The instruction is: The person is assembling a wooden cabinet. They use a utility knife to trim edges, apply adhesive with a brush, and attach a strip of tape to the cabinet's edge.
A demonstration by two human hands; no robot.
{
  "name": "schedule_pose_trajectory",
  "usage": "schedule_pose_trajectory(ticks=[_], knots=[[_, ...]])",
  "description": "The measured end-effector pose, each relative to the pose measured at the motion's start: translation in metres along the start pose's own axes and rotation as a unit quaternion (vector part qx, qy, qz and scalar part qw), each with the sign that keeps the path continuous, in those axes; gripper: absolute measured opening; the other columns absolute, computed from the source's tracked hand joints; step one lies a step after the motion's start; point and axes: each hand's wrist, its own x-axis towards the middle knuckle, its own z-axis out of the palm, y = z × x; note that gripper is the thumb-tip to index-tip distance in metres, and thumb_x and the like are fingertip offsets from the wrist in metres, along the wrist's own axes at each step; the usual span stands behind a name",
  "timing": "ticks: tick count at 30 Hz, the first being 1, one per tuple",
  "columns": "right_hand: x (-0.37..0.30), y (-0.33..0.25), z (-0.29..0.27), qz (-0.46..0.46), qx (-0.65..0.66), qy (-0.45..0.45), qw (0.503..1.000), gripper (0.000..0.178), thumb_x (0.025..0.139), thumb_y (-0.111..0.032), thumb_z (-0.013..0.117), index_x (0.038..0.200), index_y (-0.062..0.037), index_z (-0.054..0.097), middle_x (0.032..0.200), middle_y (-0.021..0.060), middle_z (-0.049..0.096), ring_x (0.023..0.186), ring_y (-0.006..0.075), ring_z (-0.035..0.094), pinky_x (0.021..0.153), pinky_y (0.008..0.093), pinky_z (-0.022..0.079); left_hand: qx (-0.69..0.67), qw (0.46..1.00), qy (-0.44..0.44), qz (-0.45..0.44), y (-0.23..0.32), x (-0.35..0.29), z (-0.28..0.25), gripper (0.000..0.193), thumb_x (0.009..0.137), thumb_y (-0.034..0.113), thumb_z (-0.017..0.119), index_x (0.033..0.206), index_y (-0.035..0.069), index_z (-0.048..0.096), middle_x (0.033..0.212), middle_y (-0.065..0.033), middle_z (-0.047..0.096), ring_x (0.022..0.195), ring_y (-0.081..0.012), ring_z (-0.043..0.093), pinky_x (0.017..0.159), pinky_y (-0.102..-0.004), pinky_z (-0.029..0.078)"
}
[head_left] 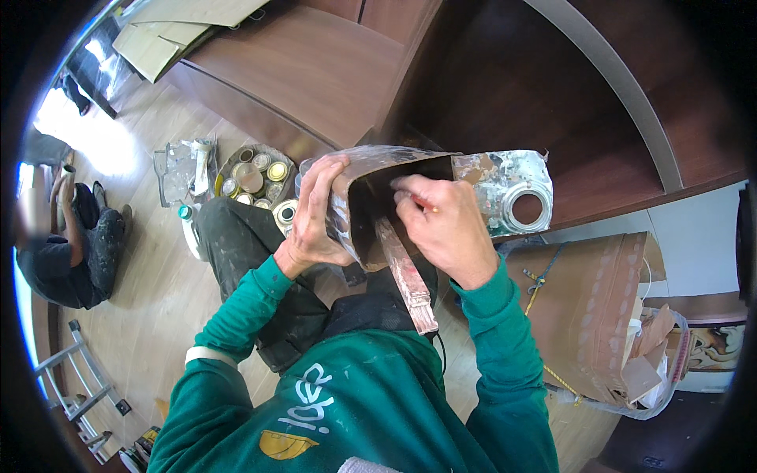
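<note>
My left hand (312, 214) is closed on the left side of a rectangular metal can (337, 197), its top cut open and its inside dark. The can's paint-splattered lid (487, 189), with a round spout hole, is folded out to the right. Over the opening, my right hand (449, 225) pinches a thin red stick-like tool (426, 203); its far end is hidden. A paint-stained wooden stick (406, 280) leans out of the can toward my lap, beside my right hand and untouched by it.
Several small paint tins (251, 177) sit in a tray beyond my left knee, near a white jug (191, 229) with a green cap. Brown wooden furniture (300, 63) stands ahead. A large cardboard box (579, 315) is at right, a ladder (75, 378) at lower left. Another person (75, 236) sits far left.
</note>
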Motion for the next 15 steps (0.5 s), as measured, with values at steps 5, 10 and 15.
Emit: schedule_pose_trajectory(ticks=[5, 10, 15], knots=[[0.0004, 0.0016, 0.0029, -0.031, -0.029, -0.013, 0.999, 0.015, 0.088, -0.009, 0.064, 0.095, 0.0004, 0.073, 0.075, 0.0263, 0.064, 0.069, 0.0416, 0.067, 0.061, 0.0432, 0.053, 0.004, 1.0, -0.002, -0.008, 0.0022, 0.0017, 0.0011, 0.117, 0.052, 0.039, 0.094, 0.144, -0.011, 0.041, 0.141, -0.0254, 0.056, 0.129, -0.0427, 0.054, 0.112, -0.0515, 0.042], [0.0022, 0.0039, 0.0054, -0.031, 0.006, 0.026, 0.999, 0.013, 0.088, -0.007, 0.063, 0.093, 0.0007, 0.073, 0.073, 0.0246, 0.064, 0.068, 0.0424, 0.066, 0.061, 0.0444, 0.052, -0.03, 0.999, 0.001, -0.021, 0.006, 0.0011, 0.0007, 0.106, 0.053, 0.017, 0.085, 0.145, -0.009, 0.039, 0.141, -0.0268, 0.052, 0.129, -0.0461, 0.052, 0.112, -0.0542, 0.041], [0.0036, 0.0065, 0.0039, -0.111, -0.047, -0.009, 0.993, 0.013, 0.087, -0.009, 0.064, 0.091, 0.0007, 0.072, 0.074, 0.0248, 0.063, 0.068, 0.0427, 0.066, 0.06, 0.0446, 0.051, -0.033, 0.999, -0.002, -0.036, 0.0071, -0.0003, -0.0002, 0.107, 0.052, 0.018, 0.086, 0.145, -0.009, 0.04, 0.141, -0.0272, 0.052, 0.128, -0.0459, 0.052, 0.113, -0.0544, 0.04]])
